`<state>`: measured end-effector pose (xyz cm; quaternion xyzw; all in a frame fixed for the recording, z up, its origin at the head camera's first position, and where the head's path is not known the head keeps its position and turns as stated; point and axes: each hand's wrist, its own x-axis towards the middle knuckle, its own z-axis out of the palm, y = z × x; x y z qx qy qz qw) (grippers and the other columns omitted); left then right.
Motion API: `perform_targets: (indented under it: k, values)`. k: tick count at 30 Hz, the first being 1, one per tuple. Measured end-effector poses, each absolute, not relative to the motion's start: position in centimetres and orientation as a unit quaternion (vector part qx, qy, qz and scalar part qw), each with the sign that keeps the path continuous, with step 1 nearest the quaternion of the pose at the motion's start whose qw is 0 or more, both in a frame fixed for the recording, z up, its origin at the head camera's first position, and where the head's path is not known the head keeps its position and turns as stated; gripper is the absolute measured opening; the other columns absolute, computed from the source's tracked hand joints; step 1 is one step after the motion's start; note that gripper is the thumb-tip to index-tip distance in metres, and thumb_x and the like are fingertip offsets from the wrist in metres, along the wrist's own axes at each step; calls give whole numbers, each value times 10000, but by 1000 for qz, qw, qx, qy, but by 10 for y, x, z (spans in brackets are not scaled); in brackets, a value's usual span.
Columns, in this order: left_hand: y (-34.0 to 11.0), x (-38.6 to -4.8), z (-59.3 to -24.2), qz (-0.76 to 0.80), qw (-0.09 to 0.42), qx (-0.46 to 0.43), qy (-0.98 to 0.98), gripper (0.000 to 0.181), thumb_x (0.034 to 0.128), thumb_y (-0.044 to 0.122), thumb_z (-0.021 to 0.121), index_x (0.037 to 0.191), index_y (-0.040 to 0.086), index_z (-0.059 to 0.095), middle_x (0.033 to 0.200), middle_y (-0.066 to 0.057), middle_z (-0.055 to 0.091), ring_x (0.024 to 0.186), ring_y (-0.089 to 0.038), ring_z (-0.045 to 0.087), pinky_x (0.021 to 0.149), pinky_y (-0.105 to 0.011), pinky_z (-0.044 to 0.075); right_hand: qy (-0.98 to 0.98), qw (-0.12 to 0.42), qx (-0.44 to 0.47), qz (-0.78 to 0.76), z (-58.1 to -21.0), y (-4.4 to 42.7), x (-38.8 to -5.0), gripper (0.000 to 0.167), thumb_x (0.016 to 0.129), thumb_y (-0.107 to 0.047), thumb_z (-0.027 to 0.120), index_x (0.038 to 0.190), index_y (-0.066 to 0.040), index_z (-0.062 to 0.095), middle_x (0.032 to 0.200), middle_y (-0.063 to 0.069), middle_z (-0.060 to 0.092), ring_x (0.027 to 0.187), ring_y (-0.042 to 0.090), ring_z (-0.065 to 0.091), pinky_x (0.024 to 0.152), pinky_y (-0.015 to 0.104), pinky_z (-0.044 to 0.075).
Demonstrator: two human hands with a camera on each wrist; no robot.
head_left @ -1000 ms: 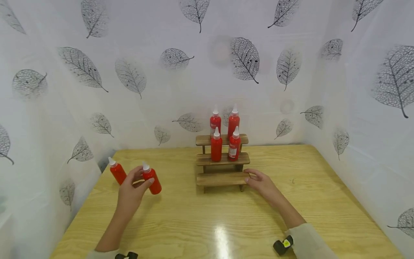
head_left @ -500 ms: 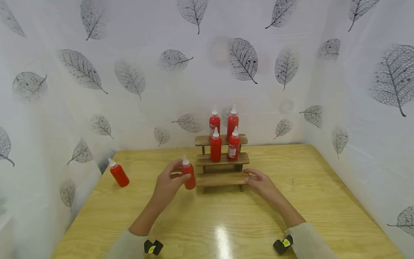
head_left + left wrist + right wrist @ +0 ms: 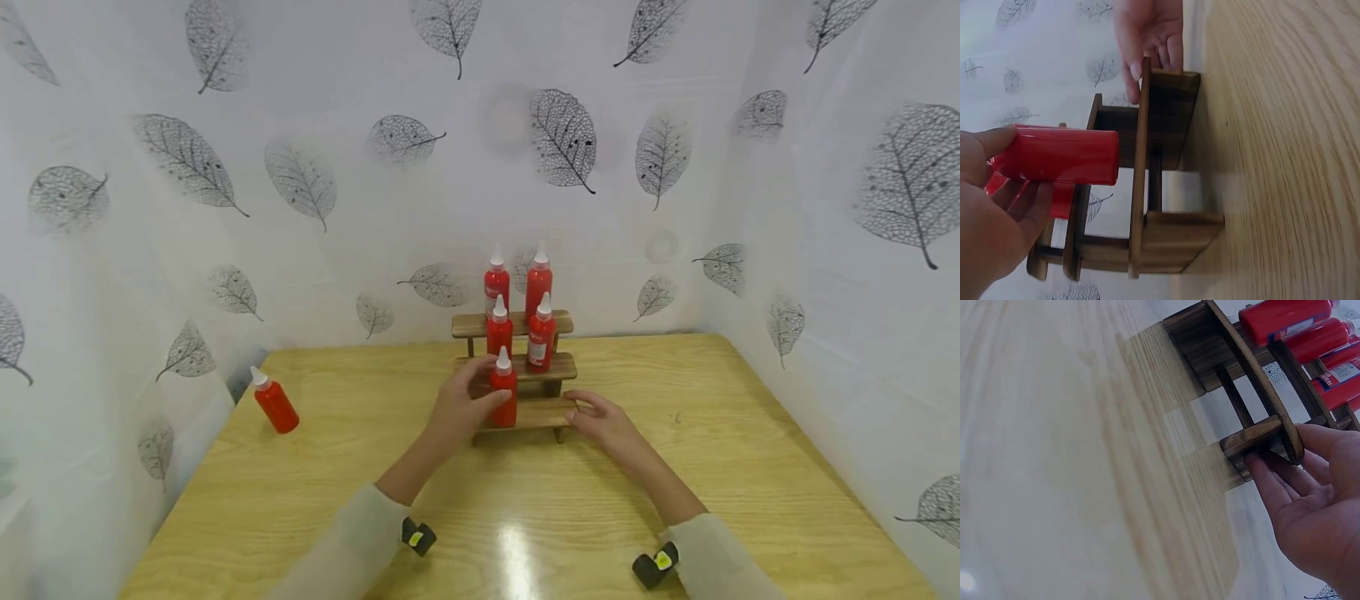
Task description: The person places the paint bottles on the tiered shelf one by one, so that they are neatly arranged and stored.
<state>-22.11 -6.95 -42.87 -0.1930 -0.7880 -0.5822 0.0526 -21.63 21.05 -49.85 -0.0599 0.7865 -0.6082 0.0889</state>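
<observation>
My left hand (image 3: 456, 410) pinches a red squeeze bottle (image 3: 506, 415) with a white pointed nozzle, held upright over the left half of the lowest step of a three-tier wooden display stand (image 3: 542, 412). In the left wrist view a small gap separates the base of this bottle (image 3: 1072, 155) from the step. With its thumb and fingers, my right hand (image 3: 606, 429) grips the right end of that lowest step; the right wrist view has the fingers (image 3: 1269, 487) partly hidden around the wood. Matching red bottles stand in pairs on the middle and top steps.
Another red bottle (image 3: 277, 407) stands alone at the left of the wooden table (image 3: 360, 379). A white curtain with leaf prints (image 3: 405, 250) hangs behind the table and along its sides.
My left hand has carried its bottle rightward from the left side of the table to above the lowest step. The right hand has stayed at the stand's right end.
</observation>
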Motion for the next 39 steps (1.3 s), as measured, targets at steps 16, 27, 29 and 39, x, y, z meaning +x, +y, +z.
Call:
perform_targets:
  k: [16,27,29,39]
  values:
    - [-22,-230,-431,-571,27,-233,-787,486,924,180,746,1378,186,570,1302,-16,642,1152,-191,616,979,-369,553,774,105,-54,-622,-500,210,-217,538,992,-355,639,1465,-139,498,1425,189,577,1283,317,591,1074,473,487]
    - [-20,-232,-437,-582,8,-226,-781,503,936,216,734,1406,227,555,1329,9,627,1181,-175,610,1003,-346,537,778,105,-42,-618,-499,211,-219,526,980,-390,648,1449,-196,512,1471,136,538,1304,322,575,1080,485,482]
    - [-21,-231,-438,-584,11,-227,-779,498,935,209,735,1401,234,559,1319,8,632,1179,-180,612,1003,-356,538,778,105,-40,-618,-499,212,-219,520,983,-388,646,1448,-198,514,1480,132,531,1312,323,568,1081,486,481]
    - [-53,-220,-443,-612,35,-236,-754,497,925,146,737,1388,88,568,1356,-112,625,1209,-311,608,1021,-463,523,777,99,-55,-619,-501,212,-217,541,993,-336,641,1471,-133,490,1481,199,518,1312,344,564,1079,479,482]
